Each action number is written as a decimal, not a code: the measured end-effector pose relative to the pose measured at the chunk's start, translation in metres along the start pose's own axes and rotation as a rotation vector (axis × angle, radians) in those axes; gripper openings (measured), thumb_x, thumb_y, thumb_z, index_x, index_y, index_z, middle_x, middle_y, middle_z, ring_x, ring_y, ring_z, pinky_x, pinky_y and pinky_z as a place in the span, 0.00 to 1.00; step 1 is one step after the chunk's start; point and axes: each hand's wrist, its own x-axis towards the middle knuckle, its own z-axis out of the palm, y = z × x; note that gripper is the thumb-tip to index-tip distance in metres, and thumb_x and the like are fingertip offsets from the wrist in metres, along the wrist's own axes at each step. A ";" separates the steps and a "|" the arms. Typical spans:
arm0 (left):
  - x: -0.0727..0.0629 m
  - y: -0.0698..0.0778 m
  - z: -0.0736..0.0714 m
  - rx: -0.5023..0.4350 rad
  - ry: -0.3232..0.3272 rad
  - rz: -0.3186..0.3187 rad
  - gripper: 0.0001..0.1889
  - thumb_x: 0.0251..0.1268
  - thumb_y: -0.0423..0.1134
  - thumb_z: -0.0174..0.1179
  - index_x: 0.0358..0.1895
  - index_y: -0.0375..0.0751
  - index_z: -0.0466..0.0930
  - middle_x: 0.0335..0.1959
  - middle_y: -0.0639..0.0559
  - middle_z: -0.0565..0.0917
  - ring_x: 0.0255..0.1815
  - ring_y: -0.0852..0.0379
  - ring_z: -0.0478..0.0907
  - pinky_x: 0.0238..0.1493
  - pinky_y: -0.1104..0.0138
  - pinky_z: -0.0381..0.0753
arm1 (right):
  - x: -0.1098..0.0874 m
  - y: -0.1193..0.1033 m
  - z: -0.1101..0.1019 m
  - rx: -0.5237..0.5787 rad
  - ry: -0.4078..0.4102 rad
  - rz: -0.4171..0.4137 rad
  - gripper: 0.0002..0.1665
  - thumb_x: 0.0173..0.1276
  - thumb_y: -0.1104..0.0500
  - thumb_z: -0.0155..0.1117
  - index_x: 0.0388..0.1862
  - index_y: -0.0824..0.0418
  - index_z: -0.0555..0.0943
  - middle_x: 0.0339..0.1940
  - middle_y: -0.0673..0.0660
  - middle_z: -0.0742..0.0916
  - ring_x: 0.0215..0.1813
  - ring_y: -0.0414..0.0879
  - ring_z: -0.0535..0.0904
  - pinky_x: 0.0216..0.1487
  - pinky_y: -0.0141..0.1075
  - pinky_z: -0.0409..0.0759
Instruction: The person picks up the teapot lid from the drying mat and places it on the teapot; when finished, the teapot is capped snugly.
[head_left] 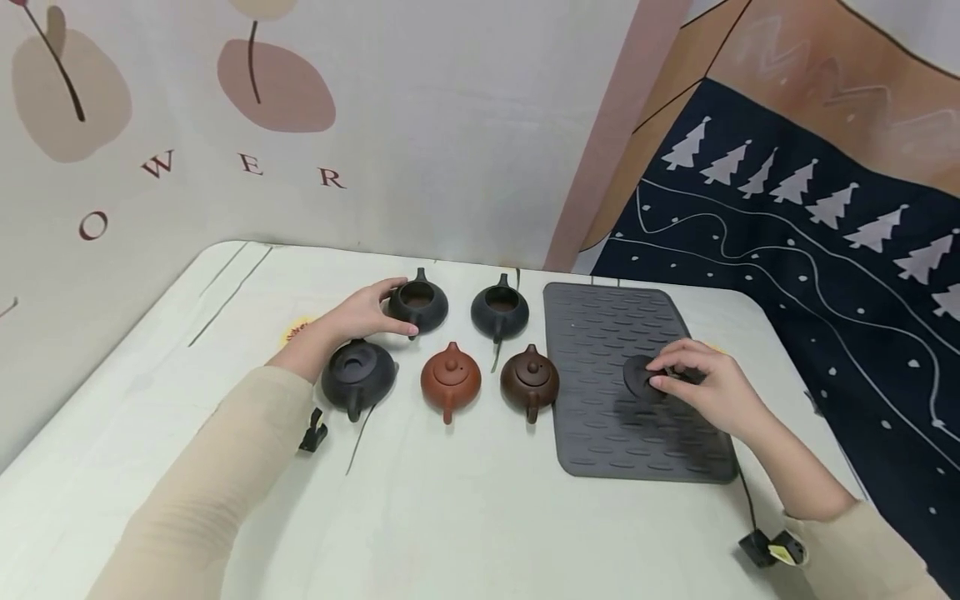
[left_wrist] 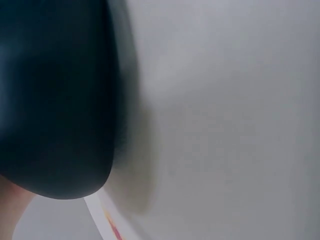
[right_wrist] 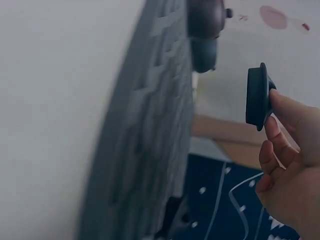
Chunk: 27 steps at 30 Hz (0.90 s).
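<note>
At the back left of the table, my left hand [head_left: 360,313] grips an open black teapot [head_left: 429,310], thumb in front and fingers behind its body. A large dark rounded teapot body [left_wrist: 55,100] fills the left of the left wrist view; which pot it is, I cannot tell. My right hand [head_left: 705,385] pinches a black teapot lid [head_left: 638,377] by its top. In the right wrist view this lid [right_wrist: 255,97] is held clear of the grey ridged mat [head_left: 592,433].
Another lidless black teapot [head_left: 500,312] stands at the back. In front are a lidded black teapot [head_left: 358,379], a red-brown teapot [head_left: 451,385] and a dark brown teapot [head_left: 530,382] beside the mat. A small dark object [right_wrist: 175,217], kind unclear, shows by the mat's far end.
</note>
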 end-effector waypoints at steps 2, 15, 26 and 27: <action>0.000 0.000 0.000 -0.005 0.002 -0.004 0.53 0.49 0.48 0.75 0.75 0.40 0.51 0.72 0.35 0.58 0.73 0.39 0.51 0.67 0.45 0.54 | 0.006 -0.008 0.000 0.006 0.001 0.003 0.11 0.57 0.67 0.72 0.39 0.57 0.87 0.43 0.51 0.83 0.43 0.42 0.73 0.42 0.28 0.70; -0.003 -0.001 0.000 -0.038 0.006 -0.006 0.54 0.48 0.48 0.75 0.75 0.40 0.51 0.72 0.36 0.58 0.73 0.39 0.51 0.67 0.45 0.54 | 0.048 -0.050 0.015 0.150 0.016 -0.020 0.06 0.60 0.65 0.71 0.37 0.59 0.87 0.41 0.52 0.83 0.45 0.45 0.73 0.47 0.35 0.71; -0.002 0.000 0.000 -0.046 0.001 -0.015 0.54 0.48 0.47 0.75 0.75 0.40 0.51 0.71 0.33 0.59 0.72 0.38 0.53 0.67 0.46 0.55 | 0.083 -0.074 0.035 0.228 0.010 -0.031 0.06 0.62 0.63 0.69 0.39 0.60 0.87 0.42 0.53 0.83 0.43 0.50 0.72 0.43 0.46 0.70; -0.002 -0.001 0.000 -0.045 0.002 -0.015 0.54 0.48 0.47 0.75 0.75 0.40 0.51 0.71 0.33 0.58 0.72 0.38 0.53 0.67 0.46 0.55 | 0.087 -0.076 0.038 0.239 0.010 -0.036 0.06 0.62 0.63 0.69 0.39 0.61 0.87 0.42 0.54 0.83 0.43 0.50 0.72 0.43 0.46 0.70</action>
